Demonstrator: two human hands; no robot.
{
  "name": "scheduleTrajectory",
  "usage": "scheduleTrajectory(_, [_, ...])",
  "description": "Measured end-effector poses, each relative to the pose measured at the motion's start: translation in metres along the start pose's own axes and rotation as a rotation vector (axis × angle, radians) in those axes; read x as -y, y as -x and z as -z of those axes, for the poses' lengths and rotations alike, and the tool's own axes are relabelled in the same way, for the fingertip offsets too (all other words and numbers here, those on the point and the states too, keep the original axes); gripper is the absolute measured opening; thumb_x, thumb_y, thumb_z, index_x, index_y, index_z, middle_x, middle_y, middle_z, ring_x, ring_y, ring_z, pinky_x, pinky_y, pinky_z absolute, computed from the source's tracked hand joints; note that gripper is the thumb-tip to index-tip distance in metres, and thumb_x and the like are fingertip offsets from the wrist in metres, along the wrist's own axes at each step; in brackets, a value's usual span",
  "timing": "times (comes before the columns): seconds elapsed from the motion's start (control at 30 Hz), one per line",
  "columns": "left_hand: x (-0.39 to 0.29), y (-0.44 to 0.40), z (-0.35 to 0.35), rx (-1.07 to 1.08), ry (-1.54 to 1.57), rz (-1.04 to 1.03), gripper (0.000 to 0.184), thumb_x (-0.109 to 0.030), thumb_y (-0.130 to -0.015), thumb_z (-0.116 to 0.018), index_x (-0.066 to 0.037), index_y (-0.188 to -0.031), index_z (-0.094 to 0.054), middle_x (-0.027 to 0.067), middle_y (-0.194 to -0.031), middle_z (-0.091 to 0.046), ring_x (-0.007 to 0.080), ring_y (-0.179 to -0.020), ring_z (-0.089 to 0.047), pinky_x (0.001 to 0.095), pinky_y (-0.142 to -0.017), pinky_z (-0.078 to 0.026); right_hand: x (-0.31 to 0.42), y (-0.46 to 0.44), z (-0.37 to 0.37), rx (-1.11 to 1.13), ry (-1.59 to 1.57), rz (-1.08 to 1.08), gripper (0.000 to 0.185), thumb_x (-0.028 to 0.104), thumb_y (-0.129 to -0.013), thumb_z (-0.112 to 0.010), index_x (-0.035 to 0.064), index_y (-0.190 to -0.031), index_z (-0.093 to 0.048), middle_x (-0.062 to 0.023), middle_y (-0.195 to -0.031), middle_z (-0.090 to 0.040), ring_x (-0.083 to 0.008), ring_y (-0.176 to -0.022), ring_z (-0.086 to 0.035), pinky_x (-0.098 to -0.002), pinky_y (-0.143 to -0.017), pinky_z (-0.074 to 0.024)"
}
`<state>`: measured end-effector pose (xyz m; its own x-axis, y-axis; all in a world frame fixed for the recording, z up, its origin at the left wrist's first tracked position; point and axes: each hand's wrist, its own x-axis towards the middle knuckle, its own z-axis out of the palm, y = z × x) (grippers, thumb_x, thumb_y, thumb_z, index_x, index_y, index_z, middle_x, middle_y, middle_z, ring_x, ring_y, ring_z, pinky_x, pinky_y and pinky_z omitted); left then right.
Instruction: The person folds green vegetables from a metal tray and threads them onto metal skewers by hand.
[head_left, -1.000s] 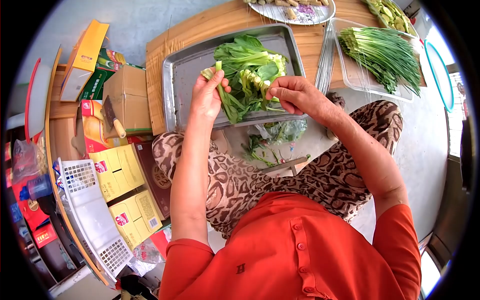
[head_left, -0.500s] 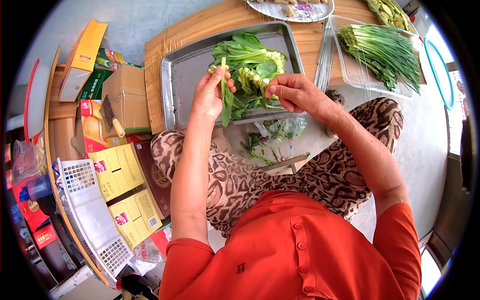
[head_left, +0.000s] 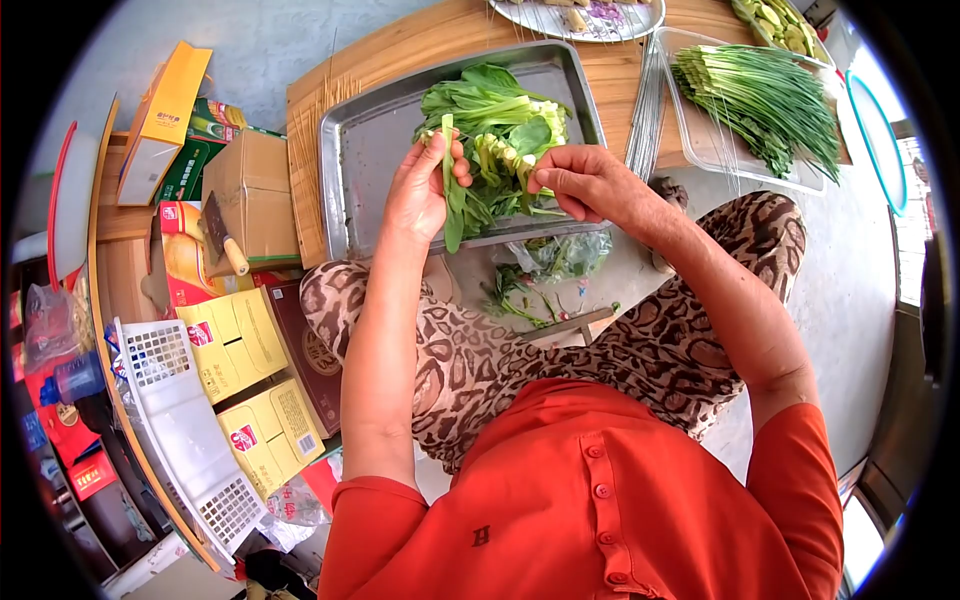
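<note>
My left hand [head_left: 422, 190] pinches a green leafy stalk [head_left: 452, 215] that hangs leaf down over the near part of the metal tray [head_left: 360, 150]. To its right, my right hand [head_left: 580, 183] is closed, thumb against fingers, at the cut ends of a skewered-looking row of stems [head_left: 500, 155]. What its fingertips grip is too small to make out. A pile of leafy greens [head_left: 480, 95] lies in the tray behind both hands.
Metal skewers [head_left: 648, 110] lie right of the tray, beside a clear bin with long green chives [head_left: 760, 100]. A plate [head_left: 640, 18] stands at the back. Below the tray are a plastic bag [head_left: 570, 255] and scraps. Boxes [head_left: 250, 200] and a knife [head_left: 234, 252] are at left.
The stalk in my left hand has swung from a slant to nearly upright, apart from the pile. My right hand has stayed almost in place. The view has shifted slightly.
</note>
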<state>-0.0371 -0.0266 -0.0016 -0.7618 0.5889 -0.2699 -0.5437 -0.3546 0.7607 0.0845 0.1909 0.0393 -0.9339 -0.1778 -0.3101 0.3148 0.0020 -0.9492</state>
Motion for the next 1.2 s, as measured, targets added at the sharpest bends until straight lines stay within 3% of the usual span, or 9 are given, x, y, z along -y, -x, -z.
scheduleTrajectory(0.33, [0.005, 0.002, -0.005, 0.037, -0.061, 0.01, 0.021, -0.02, -0.087, -0.066, -0.005, -0.1, -0.063, 0.0038, -0.082, -0.061, 0.0149, -0.067, -0.056, 0.028, -0.059, -0.047, 0.0, -0.001, -0.001, 0.001, -0.031, -0.007, 0.021, 0.023, -0.095, -0.052, 0.0059, -0.09, -0.063, 0.0035, -0.049, -0.044, -0.0041, -0.041, -0.034, -0.0219, -0.039, -0.0261])
scheduleTrajectory(0.63, [0.007, 0.0, -0.01, -0.068, -0.074, -0.063, 0.024, -0.018, -0.084, -0.07, -0.005, -0.104, -0.065, 0.0034, -0.085, -0.064, 0.0162, -0.075, -0.061, 0.0278, -0.066, -0.049, 0.001, -0.001, 0.0, -0.038, -0.039, 0.002, 0.021, 0.023, -0.095, -0.052, 0.0058, -0.09, -0.063, 0.0041, -0.049, -0.043, -0.0037, -0.041, -0.033, -0.022, -0.039, -0.025])
scheduleTrajectory(0.87, [0.001, -0.007, 0.015, -0.358, -0.231, -0.396, 0.022, -0.015, -0.085, -0.069, -0.002, -0.103, -0.067, 0.0007, -0.079, -0.061, 0.0106, -0.07, -0.056, 0.0209, -0.064, -0.044, 0.0, -0.001, 0.001, -0.014, -0.006, 0.011, 0.022, 0.024, -0.095, -0.051, 0.0062, -0.091, -0.063, 0.0042, -0.049, -0.044, -0.0031, -0.041, -0.033, -0.0213, -0.039, -0.0249])
scheduleTrajectory(1.0, [-0.005, -0.003, 0.01, -0.396, -0.238, -0.375, 0.02, -0.015, -0.087, -0.067, -0.003, -0.103, -0.066, 0.0015, -0.082, -0.062, 0.0113, -0.071, -0.058, 0.0214, -0.065, -0.045, -0.001, -0.002, 0.0, -0.03, -0.025, 0.016, 0.022, 0.025, -0.096, -0.051, 0.0067, -0.092, -0.063, 0.0044, -0.049, -0.044, -0.0032, -0.04, -0.033, -0.0211, -0.039, -0.0246])
scheduleTrajectory(1.2, [-0.025, 0.003, 0.021, -0.625, -0.081, -0.583, 0.022, -0.016, -0.091, -0.06, -0.005, -0.11, -0.06, 0.0021, -0.083, -0.059, 0.013, -0.072, -0.059, 0.0268, -0.067, -0.048, 0.001, 0.0, 0.002, -0.076, -0.09, 0.027, 0.023, 0.027, -0.098, -0.049, 0.0075, -0.095, -0.061, 0.0055, -0.051, -0.041, -0.0023, -0.043, -0.033, -0.0198, -0.04, -0.0252])
